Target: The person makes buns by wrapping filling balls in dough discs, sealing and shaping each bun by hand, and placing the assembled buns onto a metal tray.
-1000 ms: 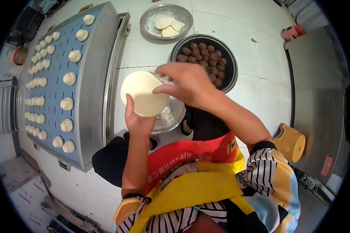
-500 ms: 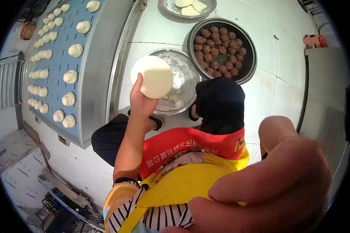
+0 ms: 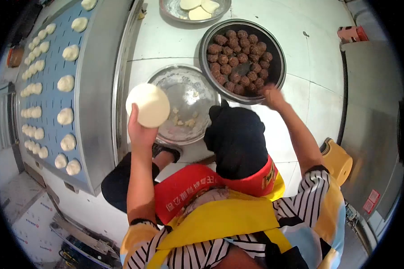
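A flat, pale round of dough (image 3: 153, 107) is held up in my left hand (image 3: 141, 132), the thumb on its face and the fingers behind it. It hangs over the left rim of a wide metal bowl (image 3: 184, 85) with dough scraps inside. My right hand (image 3: 272, 97) is at the lower right rim of a dark round pan (image 3: 280, 67), its fingertips next to the brown filling balls (image 3: 242, 57). Those fingers are small and blurred, so whether they grip a ball is unclear.
A blue conveyor belt (image 3: 54, 103) with rows of pale dough balls (image 3: 70, 53) runs along the left. At the top stands a metal dish (image 3: 173, 14) with more dough pieces (image 3: 199, 13). On the right are a yellow stool (image 3: 336, 160) and a grey metal cabinet (image 3: 372, 112).
My right hand has gone from close before the camera to the pan's rim. The left hand still holds the dough round. The whole view has shifted slightly.
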